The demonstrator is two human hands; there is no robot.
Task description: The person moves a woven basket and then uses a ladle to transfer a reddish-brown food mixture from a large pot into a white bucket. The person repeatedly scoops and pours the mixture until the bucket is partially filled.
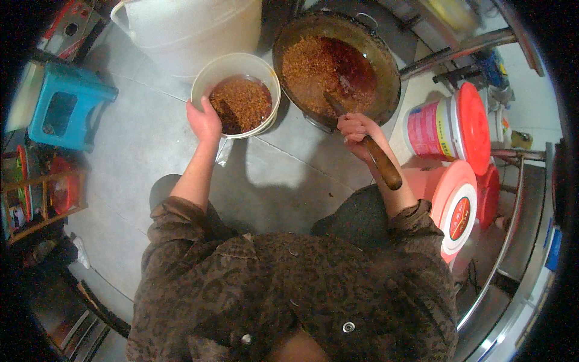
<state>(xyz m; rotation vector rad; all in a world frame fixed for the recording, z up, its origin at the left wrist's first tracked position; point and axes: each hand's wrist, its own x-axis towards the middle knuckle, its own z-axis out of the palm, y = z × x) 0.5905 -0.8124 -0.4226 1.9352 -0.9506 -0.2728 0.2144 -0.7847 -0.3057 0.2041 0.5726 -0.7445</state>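
Note:
My left hand (204, 121) grips the near left rim of a white plastic bucket (203, 81), thumb over the edge. Inside lies a chunky reddish-brown mixture (246, 102) in dark oil. To the right sits a large wok (389, 81) holding similar crumbly stuff on its left side and dark red oil (353, 59) on its right. My right hand (357, 131) is closed around the wooden handle (382, 163) of a utensil. Its dark metal shaft (334, 102) reaches into the wok, and whatever head it has is hidden in the mixture.
Behind the bucket stands a big white plastic tub (194, 31). A blue plastic stool (68, 106) is at left, above a wooden rack (45, 206). At right, a red-lidded pail (441, 129) and a pink bucket (434, 185) stand near a metal-framed shelf (511, 217). Grey tiles (289, 181) cover the floor.

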